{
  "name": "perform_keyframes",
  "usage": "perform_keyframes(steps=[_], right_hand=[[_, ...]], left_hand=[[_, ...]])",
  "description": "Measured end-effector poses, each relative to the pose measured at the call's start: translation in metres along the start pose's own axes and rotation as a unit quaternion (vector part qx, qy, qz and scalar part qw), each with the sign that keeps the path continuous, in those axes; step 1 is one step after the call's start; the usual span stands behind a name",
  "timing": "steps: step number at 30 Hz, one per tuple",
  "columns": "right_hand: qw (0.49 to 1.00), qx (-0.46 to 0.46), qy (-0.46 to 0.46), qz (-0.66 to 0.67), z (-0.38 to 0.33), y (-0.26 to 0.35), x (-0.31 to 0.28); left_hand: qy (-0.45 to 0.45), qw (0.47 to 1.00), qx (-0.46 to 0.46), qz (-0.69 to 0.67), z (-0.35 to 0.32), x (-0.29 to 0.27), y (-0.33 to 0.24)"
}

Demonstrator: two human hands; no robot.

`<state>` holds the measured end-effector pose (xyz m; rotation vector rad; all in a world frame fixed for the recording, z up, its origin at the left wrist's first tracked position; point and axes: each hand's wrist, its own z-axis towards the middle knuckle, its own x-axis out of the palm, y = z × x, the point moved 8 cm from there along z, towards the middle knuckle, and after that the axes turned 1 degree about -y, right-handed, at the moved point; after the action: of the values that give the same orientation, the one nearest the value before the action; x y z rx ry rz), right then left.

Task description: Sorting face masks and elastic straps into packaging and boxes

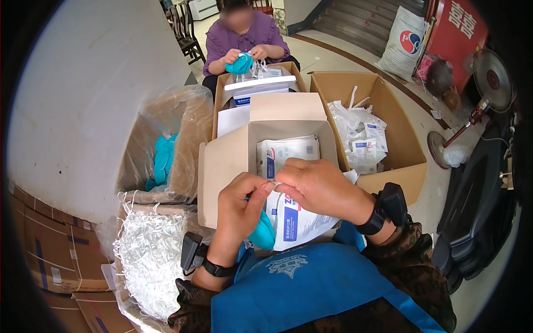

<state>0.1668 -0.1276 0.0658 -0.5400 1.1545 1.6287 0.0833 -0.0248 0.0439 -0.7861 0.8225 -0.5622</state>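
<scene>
A big brown box (401, 145) sits at two o'clock, with white packets (361, 136) piled inside. At nine o'clock a box lined with clear plastic (183, 119) holds teal masks (162, 161). Below it, at seven o'clock, is a heap of white strings (149, 258). In the middle stands a smaller open box (233, 158) with a white packet (287, 151) lying flat in it. At twelve o'clock another person in a purple top (244, 34) holds a teal mask (240, 64) in both hands. Right at the center, the left hand (240, 208) grips a teal mask (262, 232) that hangs down under it. The right hand (319, 186) pinches a thin white string (276, 185) just beside the left thumb. Under both hands lies a white and blue packet (297, 219).
</scene>
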Motion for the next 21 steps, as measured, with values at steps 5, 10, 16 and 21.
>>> perform_keyframes(steps=[5,10,16,21], right_hand=[[0.996,-0.067,-0.041,-0.047,-0.011,0.03,-0.014],[0.986,-0.124,-0.031,-0.106,-0.026,0.056,-0.013],[0.989,-0.143,-0.012,-0.04,-0.047,0.083,-0.037],[0.988,-0.139,-0.055,0.029,-0.064,0.091,-0.065]], left_hand=[[0.015,0.944,-0.196,-0.265,-0.013,0.01,0.02],[0.001,0.918,-0.254,-0.305,-0.012,0.018,0.041],[-0.079,0.962,-0.195,-0.177,0.008,-0.005,0.086],[-0.135,0.978,-0.159,0.018,0.01,-0.041,0.094]])
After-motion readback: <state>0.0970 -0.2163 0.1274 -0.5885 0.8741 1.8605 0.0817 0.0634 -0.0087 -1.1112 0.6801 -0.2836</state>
